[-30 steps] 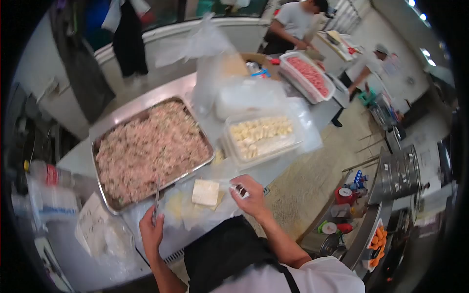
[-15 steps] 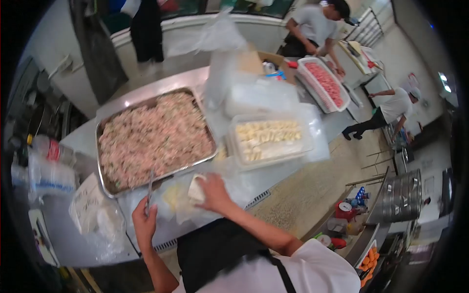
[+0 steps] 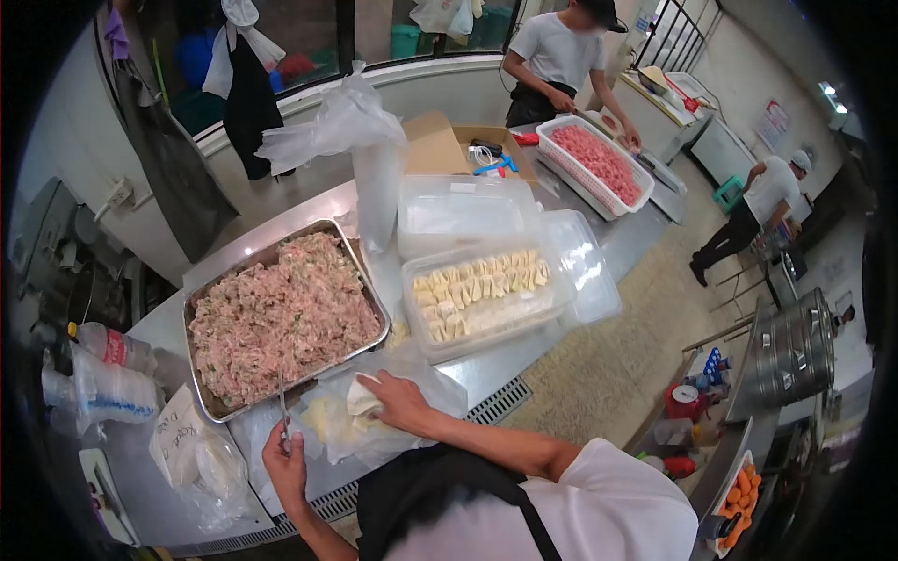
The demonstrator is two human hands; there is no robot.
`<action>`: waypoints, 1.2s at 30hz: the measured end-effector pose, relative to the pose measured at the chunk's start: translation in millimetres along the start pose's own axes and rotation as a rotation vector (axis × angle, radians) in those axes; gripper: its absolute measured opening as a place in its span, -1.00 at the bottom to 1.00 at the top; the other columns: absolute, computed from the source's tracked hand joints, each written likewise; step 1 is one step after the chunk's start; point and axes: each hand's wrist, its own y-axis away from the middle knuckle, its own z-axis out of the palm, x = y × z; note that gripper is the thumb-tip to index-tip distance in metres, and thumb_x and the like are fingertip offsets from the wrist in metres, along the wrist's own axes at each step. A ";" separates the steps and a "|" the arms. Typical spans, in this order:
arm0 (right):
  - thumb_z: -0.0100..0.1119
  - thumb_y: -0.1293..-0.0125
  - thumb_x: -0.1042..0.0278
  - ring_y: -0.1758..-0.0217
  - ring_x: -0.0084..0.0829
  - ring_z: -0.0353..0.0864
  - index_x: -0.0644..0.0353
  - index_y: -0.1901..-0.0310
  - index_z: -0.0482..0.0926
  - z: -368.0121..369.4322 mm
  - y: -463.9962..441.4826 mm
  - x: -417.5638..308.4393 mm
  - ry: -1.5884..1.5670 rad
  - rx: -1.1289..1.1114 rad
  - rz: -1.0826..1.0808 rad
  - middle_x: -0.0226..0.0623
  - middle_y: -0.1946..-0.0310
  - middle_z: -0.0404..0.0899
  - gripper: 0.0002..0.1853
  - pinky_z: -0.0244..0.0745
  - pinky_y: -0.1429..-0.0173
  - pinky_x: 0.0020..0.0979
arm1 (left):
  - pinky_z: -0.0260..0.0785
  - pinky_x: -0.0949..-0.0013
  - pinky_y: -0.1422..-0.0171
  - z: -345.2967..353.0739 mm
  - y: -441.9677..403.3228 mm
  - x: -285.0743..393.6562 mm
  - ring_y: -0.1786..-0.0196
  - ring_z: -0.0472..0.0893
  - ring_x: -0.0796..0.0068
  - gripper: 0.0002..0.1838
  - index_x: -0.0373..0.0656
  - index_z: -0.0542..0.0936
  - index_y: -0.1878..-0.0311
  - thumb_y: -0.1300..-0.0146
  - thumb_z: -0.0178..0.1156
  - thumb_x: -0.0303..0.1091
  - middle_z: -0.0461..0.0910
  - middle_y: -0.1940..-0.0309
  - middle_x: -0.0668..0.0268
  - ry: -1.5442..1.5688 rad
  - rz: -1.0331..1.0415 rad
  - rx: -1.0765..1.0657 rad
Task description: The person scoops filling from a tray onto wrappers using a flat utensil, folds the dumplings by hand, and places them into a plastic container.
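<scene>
My left hand (image 3: 285, 460) is closed around the handle of a thin metal spatula-like tool (image 3: 282, 397), whose tip reaches the near edge of the ground meat filling. That pink filling (image 3: 281, 313), flecked with green, fills a large metal tray (image 3: 327, 372). My right hand (image 3: 400, 402) grips pale dough wrappers (image 3: 363, 396) over a clear plastic sheet (image 3: 438, 397); its fingertips are partly hidden. More yellowish wrappers (image 3: 321, 419) lie between the two hands. Rows of folded dumplings (image 3: 477, 285) sit in a clear plastic container (image 3: 505, 321) beyond my right hand.
Behind the dumplings are another plastic container (image 3: 468, 210), a lid (image 3: 589, 280) and a cardboard box (image 3: 435, 145). A co-worker (image 3: 561, 56) stands by a white basket (image 3: 613, 201) of ground meat. Bottles (image 3: 112, 346) and a bagged packet (image 3: 201, 458) lie left. Another person (image 3: 772, 192) stands farther off.
The head view has shifted and sharpened, so the table contents appear displaced. My left hand still holds the tool and my right hand the wrappers, with little change relative to the tray.
</scene>
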 end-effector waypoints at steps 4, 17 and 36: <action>0.40 -0.18 -0.02 -0.26 0.09 0.49 0.03 -0.41 0.36 1.3 2.4 2.5 -0.013 -0.004 0.160 0.16 -0.27 0.37 -0.22 0.50 -0.21 -0.02 | -0.08 0.55 0.48 2.6 -4.3 -6.3 0.57 0.17 0.83 -0.56 -0.33 0.54 -0.25 -0.39 0.26 -0.31 0.27 0.62 0.66 -0.058 0.019 0.027; 0.45 -0.09 -0.13 -0.31 0.14 0.49 0.18 -0.45 0.29 -25.5 -15.4 18.3 -0.025 -0.218 0.254 0.20 -0.33 0.39 -0.04 0.42 -0.37 -0.06 | 0.40 0.46 0.09 -1.0 -0.7 20.4 0.25 0.49 0.61 -0.59 -0.34 0.59 -0.18 -0.33 0.29 -0.34 0.65 0.27 0.31 -0.143 0.050 0.064; 0.68 0.28 0.15 -0.25 0.01 0.45 0.13 -0.32 0.42 -14.1 -24.8 1.8 0.226 -0.027 -0.242 -0.08 -0.18 0.51 0.00 0.42 -0.32 -0.09 | 0.10 0.52 0.39 -9.5 1.3 27.5 0.44 0.24 0.73 -0.62 -0.29 0.61 -0.15 -0.35 0.30 -0.30 0.33 0.50 0.59 -0.202 -0.002 0.078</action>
